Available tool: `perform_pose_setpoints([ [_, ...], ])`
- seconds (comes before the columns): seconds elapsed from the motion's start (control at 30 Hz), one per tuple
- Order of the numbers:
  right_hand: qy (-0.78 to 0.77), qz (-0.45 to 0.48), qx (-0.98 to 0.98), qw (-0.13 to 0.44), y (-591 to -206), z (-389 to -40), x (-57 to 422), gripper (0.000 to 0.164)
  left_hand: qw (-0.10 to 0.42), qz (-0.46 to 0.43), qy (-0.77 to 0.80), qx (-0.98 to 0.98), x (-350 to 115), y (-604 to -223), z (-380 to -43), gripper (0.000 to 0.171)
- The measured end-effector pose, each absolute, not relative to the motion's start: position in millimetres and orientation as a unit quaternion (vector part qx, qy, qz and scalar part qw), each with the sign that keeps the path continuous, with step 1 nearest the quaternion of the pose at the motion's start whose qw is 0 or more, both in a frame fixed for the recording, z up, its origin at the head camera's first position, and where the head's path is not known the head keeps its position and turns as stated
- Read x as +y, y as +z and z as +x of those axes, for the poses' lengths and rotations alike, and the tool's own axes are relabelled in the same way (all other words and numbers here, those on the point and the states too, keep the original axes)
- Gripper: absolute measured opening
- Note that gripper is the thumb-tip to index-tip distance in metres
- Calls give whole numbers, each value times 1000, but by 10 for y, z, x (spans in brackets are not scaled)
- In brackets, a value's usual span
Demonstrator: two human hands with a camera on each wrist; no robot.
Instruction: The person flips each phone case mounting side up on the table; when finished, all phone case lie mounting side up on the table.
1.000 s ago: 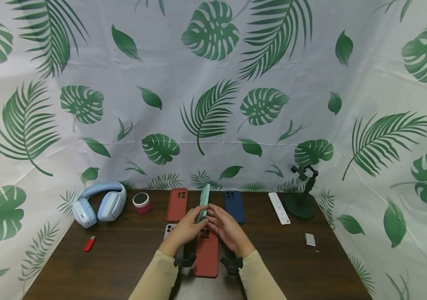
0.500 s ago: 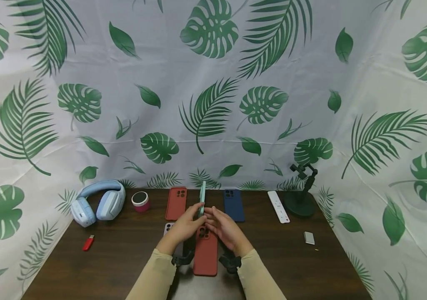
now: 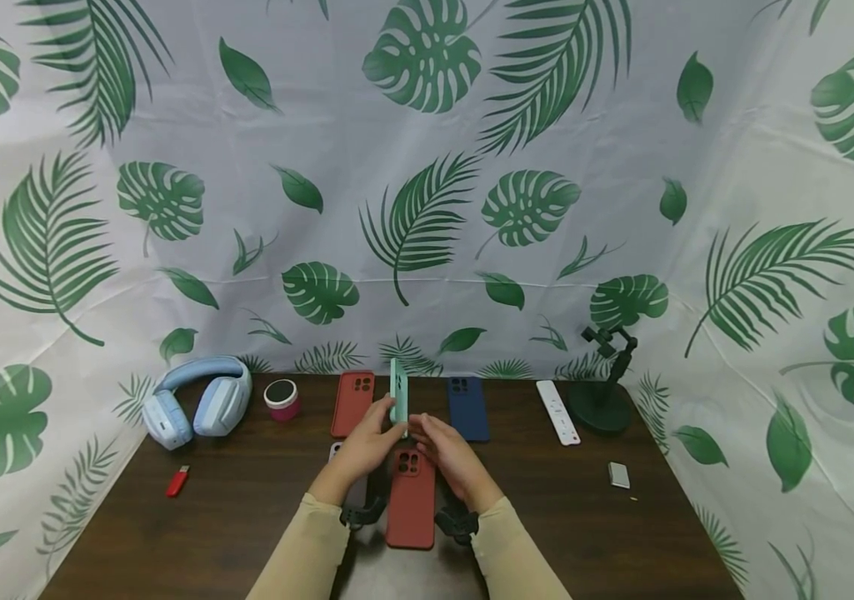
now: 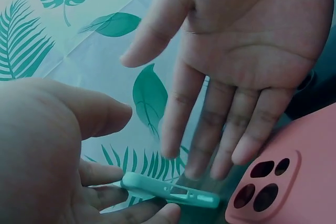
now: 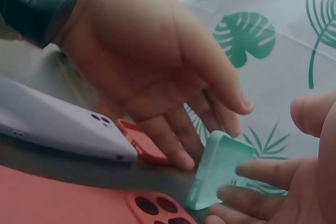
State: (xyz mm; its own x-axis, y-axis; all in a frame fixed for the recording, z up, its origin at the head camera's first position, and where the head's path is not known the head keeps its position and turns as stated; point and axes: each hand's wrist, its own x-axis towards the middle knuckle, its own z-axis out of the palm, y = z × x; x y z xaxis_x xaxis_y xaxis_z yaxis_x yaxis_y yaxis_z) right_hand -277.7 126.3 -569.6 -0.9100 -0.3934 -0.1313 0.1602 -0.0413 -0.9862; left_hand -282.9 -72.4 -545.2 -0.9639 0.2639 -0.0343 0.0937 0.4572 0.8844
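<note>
The mint phone case [image 3: 400, 390] is up off the bench [image 3: 202, 533], between the fingers of the left hand [image 3: 362, 446] and those of the right hand [image 3: 456, 457]. Both hands have fingers extended, and the thumbs stand apart from the case. Beneath lies a red case [image 3: 411, 510] (a lilac one [image 5: 63, 121], partly hidden, lies to its left); a blue case [image 3: 469, 410] lies farther back.

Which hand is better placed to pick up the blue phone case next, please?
Probably the right hand: it is nearer the blue phone case, and its fingers are straight. The left hand is farther left, at the mint-green phone case.
</note>
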Motion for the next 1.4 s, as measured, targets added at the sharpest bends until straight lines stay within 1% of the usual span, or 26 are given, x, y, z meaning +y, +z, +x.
perform_pose_setpoints([
  [0.17,-711,-79,675,184,-5712,-2794,1272,70,85,94,502,856,-738,-5463,-2840,76],
  [0.37,-702,-77,688,168,-5717,-2813,1294,68,90,93,492,861,-724,-5524,-2856,74],
  [0.53,-688,-66,707,153,-5716,-2811,1305,67,104,92,486,863,-698,-5567,-2855,78],
  [0.77,-648,-36,748,143,-5706,-2792,1319,74,121,88,478,865,-667,-5584,-2837,81],
  [0.9,-632,-36,759,153,-5723,-2800,1318,77,123,92,469,870,-650,-5605,-2841,80],
  [1.1,-632,-57,753,173,-5750,-2805,1311,75,118,97,455,877,-633,-5626,-2839,72],
  [1.4,-672,-94,710,188,-5730,-2829,1326,76,135,93,455,875,-625,-5615,-2817,68],
])
